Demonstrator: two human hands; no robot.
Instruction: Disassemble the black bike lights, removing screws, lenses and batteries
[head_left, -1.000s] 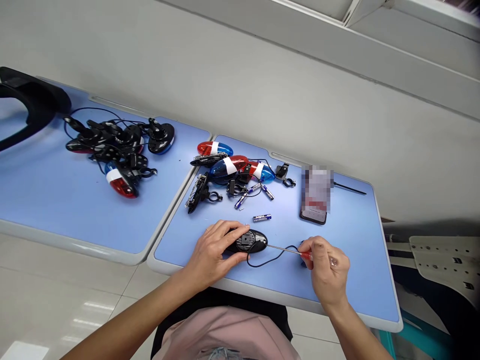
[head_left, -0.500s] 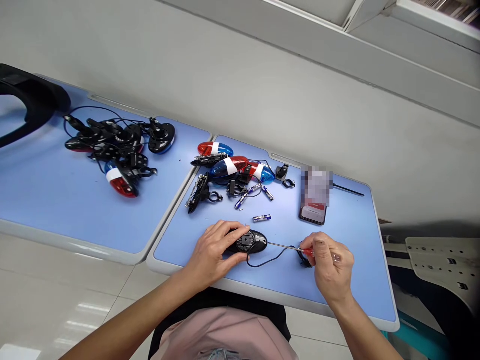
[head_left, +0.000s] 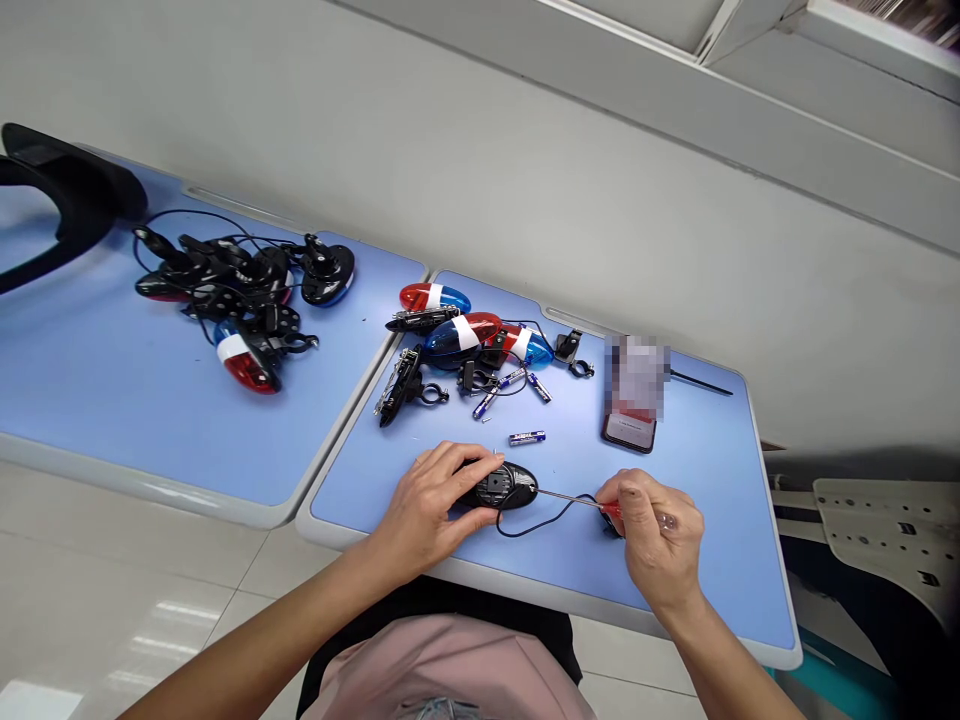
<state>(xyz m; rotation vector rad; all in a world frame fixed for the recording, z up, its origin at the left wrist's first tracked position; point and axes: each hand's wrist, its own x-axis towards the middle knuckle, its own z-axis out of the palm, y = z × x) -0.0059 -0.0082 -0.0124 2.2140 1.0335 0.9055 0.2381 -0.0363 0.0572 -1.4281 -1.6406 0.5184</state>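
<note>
My left hand (head_left: 439, 500) grips the left end of a black oval bike light (head_left: 517, 484), holding it on the table with its ribbed bracket side up. A black cable loops from it toward a small black part partly hidden by my right hand (head_left: 660, 535). That hand is closed around the red and clear handle of a screwdriver (head_left: 564, 495). The screwdriver's thin shaft points left, and its tip is at the right end of the bike light. Just behind the light lies a blue battery (head_left: 527, 438).
Red, white and blue bike lights (head_left: 463, 335), opened black housings (head_left: 399, 385) and several batteries (head_left: 501, 390) lie behind my hands. A phone (head_left: 630, 430) rests at the back right. More bike lights (head_left: 247, 358) are piled on the left table, beside a black curved object (head_left: 90, 190).
The screwdriver tip has shifted slightly left onto the end of the bike light, with my right hand moving along. My left hand keeps its hold. The whole view has shifted a little.
</note>
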